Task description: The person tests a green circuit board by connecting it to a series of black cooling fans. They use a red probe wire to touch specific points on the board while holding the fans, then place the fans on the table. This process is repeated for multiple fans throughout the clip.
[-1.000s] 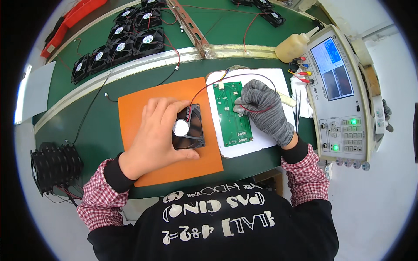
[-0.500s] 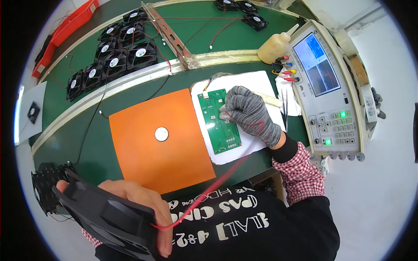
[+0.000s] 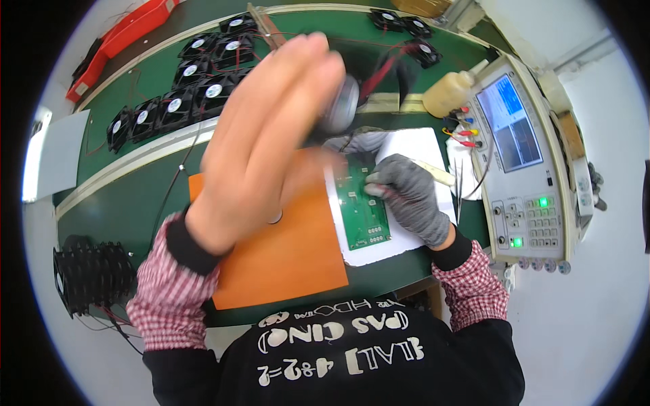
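The bare left hand's (image 3: 247, 152) blurred fingers hold a square black plastic fan (image 3: 341, 105) raised at their two o'clock. The right hand (image 3: 418, 189), in a grey knitted glove, has fingertips pinched narrow on a thin red wire (image 3: 399, 202), over a rectangular green circuit board (image 3: 364, 220) on a white pad (image 3: 413, 142). From that board, a flat orange mat (image 3: 298, 260) lies towards eight o'clock; a boxy light-grey tester (image 3: 521, 191), three o'clock.

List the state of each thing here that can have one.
Left hand: bare, raised, blurred
Fan: held aloft, blurred
Right hand: gloved, closed
Circuit board: flat, partly covered
Tester: on, screen lit
Orange mat: flat, partly covered
Bench fans: resting, unheld
Bottle: unheld
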The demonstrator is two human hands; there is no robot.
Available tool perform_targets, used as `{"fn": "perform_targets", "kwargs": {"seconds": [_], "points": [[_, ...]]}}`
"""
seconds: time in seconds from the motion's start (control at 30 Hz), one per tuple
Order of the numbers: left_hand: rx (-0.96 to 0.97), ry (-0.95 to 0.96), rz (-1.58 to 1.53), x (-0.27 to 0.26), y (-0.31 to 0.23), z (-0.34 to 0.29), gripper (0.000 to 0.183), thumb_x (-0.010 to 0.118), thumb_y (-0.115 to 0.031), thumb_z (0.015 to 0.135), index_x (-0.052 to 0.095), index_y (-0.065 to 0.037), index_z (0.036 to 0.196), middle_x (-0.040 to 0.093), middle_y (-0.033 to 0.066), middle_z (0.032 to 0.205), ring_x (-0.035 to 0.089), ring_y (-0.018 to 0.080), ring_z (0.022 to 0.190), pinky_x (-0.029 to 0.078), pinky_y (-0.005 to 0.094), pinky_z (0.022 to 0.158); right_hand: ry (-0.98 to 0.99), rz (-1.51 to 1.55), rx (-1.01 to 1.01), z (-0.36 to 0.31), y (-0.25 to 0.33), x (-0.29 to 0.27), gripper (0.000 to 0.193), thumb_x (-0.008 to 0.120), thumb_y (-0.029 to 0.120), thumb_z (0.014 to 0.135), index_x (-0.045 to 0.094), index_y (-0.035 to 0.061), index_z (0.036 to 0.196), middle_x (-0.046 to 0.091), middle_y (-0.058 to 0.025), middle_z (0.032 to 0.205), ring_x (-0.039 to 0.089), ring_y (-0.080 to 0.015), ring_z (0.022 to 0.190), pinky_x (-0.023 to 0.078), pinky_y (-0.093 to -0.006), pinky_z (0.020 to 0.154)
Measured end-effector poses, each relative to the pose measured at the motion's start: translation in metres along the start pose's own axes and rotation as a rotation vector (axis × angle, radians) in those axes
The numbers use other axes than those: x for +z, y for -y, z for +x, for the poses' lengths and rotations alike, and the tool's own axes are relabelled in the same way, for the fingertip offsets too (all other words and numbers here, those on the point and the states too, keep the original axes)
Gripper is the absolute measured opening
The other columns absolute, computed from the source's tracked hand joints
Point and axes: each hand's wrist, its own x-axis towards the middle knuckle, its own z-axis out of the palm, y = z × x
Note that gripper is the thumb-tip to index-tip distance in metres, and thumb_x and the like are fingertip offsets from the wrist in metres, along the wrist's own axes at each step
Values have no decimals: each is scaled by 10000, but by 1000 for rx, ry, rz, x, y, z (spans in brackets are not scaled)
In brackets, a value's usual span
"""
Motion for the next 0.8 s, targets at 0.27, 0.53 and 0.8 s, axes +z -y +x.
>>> {"fn": "perform_targets", "kwargs": {"seconds": [0.27,0.53,0.8], "points": [[-117,322,394,47,103,-45,156,740,-171,705,624,-66,708,508,86,815,501,282,849,394,380,734,-162,287,216,9,16,0,322,762,163,827,596,13,1058,615,-75,1000,596,-138,832,492,-282,781],[328,26,275,-22,-45,-40,191,679,-90,602,639,-92,788,604,80,1003,585,239,912,483,368,805,141,36,-99,-4,73,1,397,656,150,883,557,40,1251,612,-139,976,611,-332,848,501,-413,781],[-708,-198,-35,-93,42,-41,88,611,-41,851,573,19,801,599,121,1105,545,192,922,403,281,849,288,-185,96,10,52,-25,162,623,133,877,685,22,977,586,-121,919,564,-291,876,457,-384,819]]}}
